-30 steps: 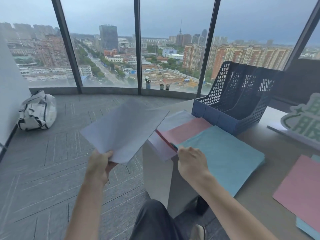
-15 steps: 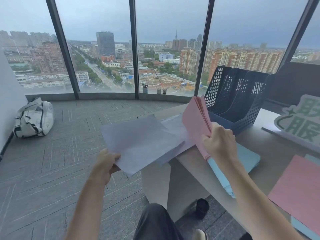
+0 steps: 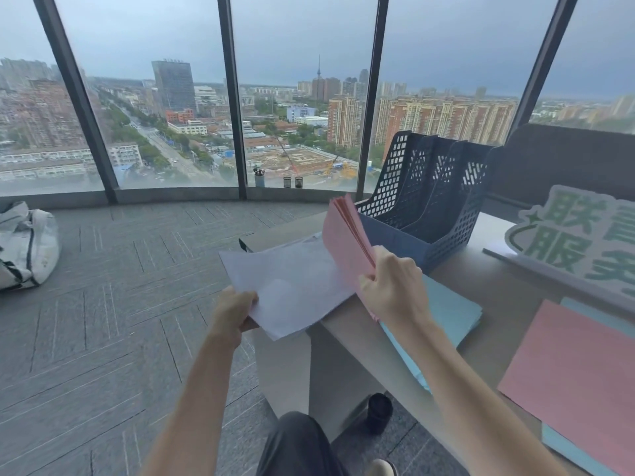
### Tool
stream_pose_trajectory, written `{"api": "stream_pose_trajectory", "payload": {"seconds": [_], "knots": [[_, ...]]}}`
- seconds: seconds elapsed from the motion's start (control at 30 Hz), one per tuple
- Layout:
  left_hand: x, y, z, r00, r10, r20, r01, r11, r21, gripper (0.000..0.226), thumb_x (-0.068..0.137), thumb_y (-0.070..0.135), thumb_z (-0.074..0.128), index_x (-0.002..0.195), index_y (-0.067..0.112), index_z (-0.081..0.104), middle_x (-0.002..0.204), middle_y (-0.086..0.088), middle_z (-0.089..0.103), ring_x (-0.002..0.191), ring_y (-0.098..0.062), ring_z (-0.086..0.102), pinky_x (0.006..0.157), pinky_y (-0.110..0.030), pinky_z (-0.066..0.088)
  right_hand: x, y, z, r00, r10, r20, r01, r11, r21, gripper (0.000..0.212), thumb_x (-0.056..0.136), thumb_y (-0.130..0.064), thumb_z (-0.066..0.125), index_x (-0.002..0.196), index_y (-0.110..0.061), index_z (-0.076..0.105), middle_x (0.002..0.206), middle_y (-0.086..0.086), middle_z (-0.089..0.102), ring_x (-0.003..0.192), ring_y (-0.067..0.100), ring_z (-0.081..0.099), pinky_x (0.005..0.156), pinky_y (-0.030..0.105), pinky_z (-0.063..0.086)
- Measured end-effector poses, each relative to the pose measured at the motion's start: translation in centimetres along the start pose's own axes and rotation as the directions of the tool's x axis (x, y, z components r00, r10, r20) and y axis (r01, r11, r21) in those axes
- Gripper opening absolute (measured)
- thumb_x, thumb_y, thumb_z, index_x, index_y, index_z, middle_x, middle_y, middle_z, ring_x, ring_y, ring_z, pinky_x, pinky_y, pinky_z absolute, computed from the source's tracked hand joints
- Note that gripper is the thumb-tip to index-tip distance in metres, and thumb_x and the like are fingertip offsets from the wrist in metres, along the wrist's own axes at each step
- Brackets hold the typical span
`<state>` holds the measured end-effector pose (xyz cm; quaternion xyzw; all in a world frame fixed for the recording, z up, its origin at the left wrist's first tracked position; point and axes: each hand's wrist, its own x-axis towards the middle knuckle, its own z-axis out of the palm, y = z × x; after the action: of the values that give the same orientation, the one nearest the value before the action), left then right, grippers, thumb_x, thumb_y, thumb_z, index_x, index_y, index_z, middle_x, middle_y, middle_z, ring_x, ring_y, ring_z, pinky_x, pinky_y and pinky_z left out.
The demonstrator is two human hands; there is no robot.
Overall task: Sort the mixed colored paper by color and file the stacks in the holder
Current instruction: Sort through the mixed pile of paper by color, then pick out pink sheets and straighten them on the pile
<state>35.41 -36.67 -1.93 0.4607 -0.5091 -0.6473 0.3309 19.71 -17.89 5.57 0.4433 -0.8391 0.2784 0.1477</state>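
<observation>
A sheaf of pink sheets (image 3: 345, 242) stands nearly on edge, fanned at the top, gripped low down by the right hand (image 3: 391, 286), whose fingers are curled round the lower edge of the sheaf. Just left of that hand, pale lavender sheets (image 3: 288, 286) lie flat over the corner of the desk (image 3: 508, 290) and jut past its edge; the left hand (image 3: 233, 312) pinches their near corner, thumb on top and fingers below. How many lavender sheets it holds cannot be told from this angle.

Under and to the right of the right wrist lies a blue stack (image 3: 450, 314), flat on the desk, its near edge hanging over the desk's side. Directly beyond the right hand, close behind the raised pink sheaf, stands the dark blue file holder (image 3: 429, 201), with latticed walls and several upright compartments; no paper shows in them.

Further to the right of the right arm, a second pink sheet (image 3: 577, 379) lies on top of more blue paper (image 3: 570, 451) at the desk's near edge. Beyond those stands a white sign with green characters (image 3: 580, 242).

Well to the left of the left hand, a white bag (image 3: 24, 245) sits on the grey floor (image 3: 120, 304). Below the arms, a dark cup (image 3: 378, 410) stands on the floor beside the desk's base.
</observation>
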Motion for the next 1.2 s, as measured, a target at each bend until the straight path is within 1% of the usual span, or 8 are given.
{"api": "stream_pose_trajectory", "payload": {"seconds": [0.13,0.3,0.5,0.67,0.87,0.97,1.1,1.2], "knots": [[1.3,-0.2,1.2,1.0,0.019,-0.024,-0.019,1.0,-0.014,0.038,0.087,-0.009,0.043,0.114,0.01,0.062,0.086,-0.005,0.067,0.073,-0.024,0.063,0.049,-0.028,0.053,-0.4,-0.1,1.0,1.0,0.0,0.013,0.0,1.0,-0.013,0.012,0.083,-0.008,0.053,0.095,-0.008,0.055,0.09,0.018,0.072,0.077,0.043,0.064,0.059,0.037,0.048],[2.4,0.0,2.0,0.998,0.05,-0.03,-0.051,0.998,-0.039,0.039,0.087,-0.011,0.042,0.113,0.011,0.059,0.086,-0.004,0.065,0.072,-0.023,0.062,0.051,-0.028,0.051,0.3,0.6,-1.1,0.994,0.051,-0.096,-0.052,0.999,-0.007,0.016,0.085,-0.006,0.054,0.1,-0.007,0.056,0.101,0.017,0.074,0.077,0.042,0.059,0.061,0.032,0.032],[3.8,-0.2,3.8,0.999,0.026,-0.035,-0.026,1.0,-0.002,0.032,0.085,-0.011,0.042,0.102,0.011,0.059,0.085,-0.01,0.062,0.07,-0.025,0.058,0.065,-0.034,0.051,0.6,0.5,-1.8,0.995,0.03,-0.091,-0.032,0.999,-0.022,0.021,0.087,-0.007,0.055,0.107,-0.008,0.058,0.108,0.017,0.074,0.087,0.043,0.066,0.062,0.03,0.038],[4.1,-0.5,3.9,0.998,0.042,-0.053,-0.037,0.994,0.101,0.031,0.087,-0.003,0.049,0.117,0.004,0.054,0.097,-0.013,0.061,0.074,-0.023,0.06,0.064,-0.034,0.053,-1.1,-1.6,1.3,0.99,-0.06,0.129,0.073,0.993,-0.098,0.012,0.09,-0.005,0.05,0.089,-0.012,0.041,0.085,0.015,0.068,0.08,0.041,0.065,0.058,0.035,0.034],[3.4,-0.2,1.8,0.985,0.097,-0.14,-0.068,0.978,0.199,0.028,0.089,0.004,0.052,0.116,0.004,0.046,0.1,-0.016,0.061,0.077,-0.027,0.066,0.046,-0.029,0.052,-3.5,-4.0,5.8,0.925,-0.13,0.356,0.195,0.969,-0.154,0.015,0.096,-0.011,0.051,0.11,-0.012,0.054,0.109,0.012,0.066,0.104,0.033,0.062,0.07,0.034,0.035],[2.7,-0.1,0.4,0.974,0.134,-0.182,-0.078,0.955,0.287,0.041,0.088,0.004,0.052,0.129,0.005,0.046,0.109,-0.014,0.063,0.084,-0.027,0.067,0.055,-0.032,0.054,-4.1,-4.5,6.6,0.894,-0.117,0.433,0.214,0.959,-0.183,0.02,0.095,-0.016,0.052,0.115,-0.012,0.057,0.117,0.012,0.058,0.114,0.032,0.054,0.073,0.034,0.033],[1.3,0.4,-0.6,0.943,0.247,-0.223,-0.146,0.909,0.39,0.036,0.087,0.007,0.054,0.123,0.008,0.055,0.108,-0.009,0.064,0.086,-0.024,0.063,0.081,-0.046,0.058,-4.6,-4.3,6.8,0.86,-0.081,0.504,0.195,0.964,-0.178,0.038,0.093,-0.04,0.06,0.117,-0.011,0.057,0.121,0.012,0.052,0.117,0.031,0.048,0.084,0.037,0.041],[-0.1,1.0,0.1,0.942,0.298,-0.156,-0.233,0.913,0.334,0.024,0.089,0.005,0.053,0.11,0.01,0.062,0.098,-0.008,0.068,0.085,-0.022,0.066,0.073,-0.041,0.059,-4.7,-3.6,6.4,0.838,-0.062,0.542,0.146,0.983,-0.114,0.063,0.089,-0.066,0.055,0.121,-0.011,0.058,0.123,0.011,0.052,0.119,0.029,0.046,0.098,0.039,0.04]]}}
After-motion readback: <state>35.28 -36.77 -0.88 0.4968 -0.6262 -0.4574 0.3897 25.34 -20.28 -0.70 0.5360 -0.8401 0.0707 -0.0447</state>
